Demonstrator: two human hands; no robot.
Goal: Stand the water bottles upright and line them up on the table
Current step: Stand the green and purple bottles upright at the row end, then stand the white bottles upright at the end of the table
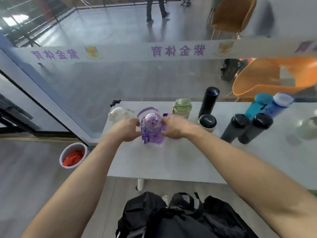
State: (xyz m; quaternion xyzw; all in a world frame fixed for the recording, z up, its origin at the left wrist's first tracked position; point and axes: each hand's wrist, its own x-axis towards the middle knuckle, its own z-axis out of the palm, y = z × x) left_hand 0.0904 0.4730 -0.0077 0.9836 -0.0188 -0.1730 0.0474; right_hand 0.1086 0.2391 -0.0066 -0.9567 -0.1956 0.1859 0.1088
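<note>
A purple see-through bottle (152,129) with a strap stands upright near the table's far left. My left hand (126,128) presses its left side and my right hand (174,127) its right side. Behind it to the left stands a clear white bottle (118,115). A green bottle (182,108), a tall black flask (209,100) and a short white bottle with a black lid (207,122) stand to the right. Two dark flasks (235,127) (255,127) and two blue bottles (258,105) (278,105) stand further right.
The white table (171,162) butts against a glass wall with a printed band. A black backpack (181,219) lies below the near edge. A white bin (73,155) with red contents stands on the floor at left. An orange chair (274,76) sits beyond the glass.
</note>
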